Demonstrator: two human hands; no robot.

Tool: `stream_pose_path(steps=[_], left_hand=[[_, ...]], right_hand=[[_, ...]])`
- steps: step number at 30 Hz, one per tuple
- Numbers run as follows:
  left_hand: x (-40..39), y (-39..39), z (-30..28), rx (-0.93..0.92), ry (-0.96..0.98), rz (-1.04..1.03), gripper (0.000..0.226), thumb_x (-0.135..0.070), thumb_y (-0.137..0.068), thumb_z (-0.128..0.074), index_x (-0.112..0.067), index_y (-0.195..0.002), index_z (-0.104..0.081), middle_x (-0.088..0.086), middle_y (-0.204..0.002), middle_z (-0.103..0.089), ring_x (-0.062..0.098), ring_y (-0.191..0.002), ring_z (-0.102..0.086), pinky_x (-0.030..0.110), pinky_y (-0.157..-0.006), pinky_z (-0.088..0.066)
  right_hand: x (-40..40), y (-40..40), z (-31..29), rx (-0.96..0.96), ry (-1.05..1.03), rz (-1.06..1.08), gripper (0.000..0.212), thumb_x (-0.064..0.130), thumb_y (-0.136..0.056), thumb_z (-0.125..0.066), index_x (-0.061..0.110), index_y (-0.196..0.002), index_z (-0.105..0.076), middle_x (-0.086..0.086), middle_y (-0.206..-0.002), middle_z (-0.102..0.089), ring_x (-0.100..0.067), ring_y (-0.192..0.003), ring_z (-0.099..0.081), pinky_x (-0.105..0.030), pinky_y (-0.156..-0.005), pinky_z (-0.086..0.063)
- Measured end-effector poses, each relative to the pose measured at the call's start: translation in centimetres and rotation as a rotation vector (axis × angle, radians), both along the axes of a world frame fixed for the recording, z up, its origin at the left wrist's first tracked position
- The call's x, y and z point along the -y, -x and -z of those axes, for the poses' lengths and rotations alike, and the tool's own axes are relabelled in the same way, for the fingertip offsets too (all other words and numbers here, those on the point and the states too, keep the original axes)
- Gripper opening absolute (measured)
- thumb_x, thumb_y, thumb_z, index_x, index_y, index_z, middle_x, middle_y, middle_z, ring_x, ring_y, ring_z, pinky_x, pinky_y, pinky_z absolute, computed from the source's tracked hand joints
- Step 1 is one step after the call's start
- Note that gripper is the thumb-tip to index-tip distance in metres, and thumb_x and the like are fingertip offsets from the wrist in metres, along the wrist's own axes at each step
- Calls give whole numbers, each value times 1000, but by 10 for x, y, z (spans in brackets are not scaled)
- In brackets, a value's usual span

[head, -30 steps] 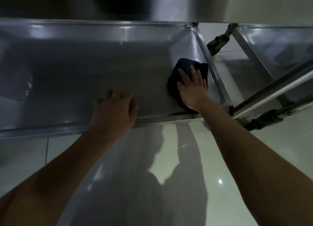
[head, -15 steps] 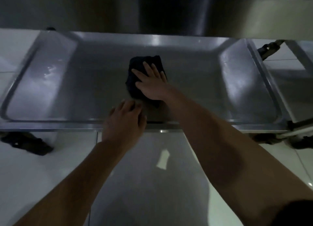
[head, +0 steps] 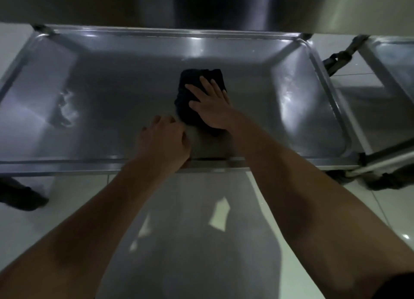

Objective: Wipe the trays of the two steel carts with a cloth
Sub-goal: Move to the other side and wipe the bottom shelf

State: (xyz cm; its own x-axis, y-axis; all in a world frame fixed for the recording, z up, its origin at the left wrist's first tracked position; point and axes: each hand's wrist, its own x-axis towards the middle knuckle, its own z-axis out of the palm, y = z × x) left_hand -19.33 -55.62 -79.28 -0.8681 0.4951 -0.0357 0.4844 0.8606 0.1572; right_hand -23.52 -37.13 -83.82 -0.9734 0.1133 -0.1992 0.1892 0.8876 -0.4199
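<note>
A low steel cart tray [head: 107, 101] fills the middle of the head view, seen from above. A dark cloth [head: 189, 90] lies crumpled near the tray's centre. My right hand [head: 211, 103] presses flat on the cloth with fingers spread. My left hand [head: 164, 141] rests on the tray's near rim, fingers curled over the edge beside the cloth. A second steel cart's tray [head: 394, 61] shows at the far right, partly cut off by the frame.
An upper steel shelf [head: 201, 4] overhangs the back of the tray. Black caster wheels [head: 20, 195] stand at the cart's lower left and right on the glossy tiled floor [head: 246, 242]. A cart frame bar [head: 380, 159] runs at the right.
My right hand has slid the cloth from the tray's right end to its centre. My left hand stays on the near rim. The view has shifted so the whole tray shows.
</note>
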Motion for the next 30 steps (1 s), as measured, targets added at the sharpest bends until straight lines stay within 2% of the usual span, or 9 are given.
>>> stream_pose_path(steps=[4,6,9,11,13,18,26,30], left_hand=[[-67,-37,6,77,-58,176,30,-45,-93,-48,-25,-105,-65,3,-113,-59,28,-108,-50,44,-86,-48],[-93,-53,9,101,8,260,50,-63,-87,-43,-28,-115,-63,2,-124,-54,28,-117,-45,47,-91,-46],[-113,-65,7,114,72,275,88,-90,-63,-27,-30,-118,-60,3,-128,-49,29,-120,-42,53,-97,-42],[-118,-68,8,78,77,260,95,-94,-55,-27,-30,-117,-60,3,-127,-50,29,-118,-43,54,-97,-43],[-120,-71,10,39,61,256,95,-95,-56,-30,-30,-118,-62,3,-125,-52,30,-117,-46,53,-97,-44],[-124,-79,13,14,-13,263,93,-91,-62,-37,-27,-126,-62,6,-128,-55,33,-121,-47,56,-101,-41],[-122,-78,18,61,8,284,95,-92,-67,-41,-29,-136,-53,5,-141,-47,32,-134,-39,59,-108,-34],[-112,-68,11,125,-36,391,89,-84,-69,-57,-29,-139,-51,6,-146,-45,32,-136,-39,56,-108,-36]], right_hand=[[-70,-35,-5,3,-8,125,54,48,-103,-29,47,-155,-12,7,-166,12,-19,-152,14,-46,-120,6],[-114,-55,-9,33,-88,166,55,43,-105,-29,41,-157,-13,4,-167,12,-22,-152,14,-49,-122,3],[-182,-91,-16,52,-155,299,55,41,-106,-29,34,-158,-16,0,-167,9,-28,-153,11,-54,-122,-1],[-216,-112,-19,17,-95,401,56,43,-105,-32,35,-158,-16,-2,-167,5,-30,-153,8,-55,-121,0],[-230,-123,-20,8,-93,417,57,44,-105,-33,36,-158,-15,-3,-167,4,-31,-153,7,-55,-121,-1],[-224,-140,-14,39,-205,423,56,42,-104,-32,37,-157,-16,-2,-167,4,-27,-153,7,-49,-122,-3],[-166,-240,-22,-31,-102,437,55,41,-105,-36,33,-157,-22,-3,-167,-3,-28,-153,1,-51,-123,-5],[-128,-259,-24,20,-218,418,55,45,-103,-23,31,-156,-26,-1,-167,-5,-27,-153,1,-51,-122,-6]])
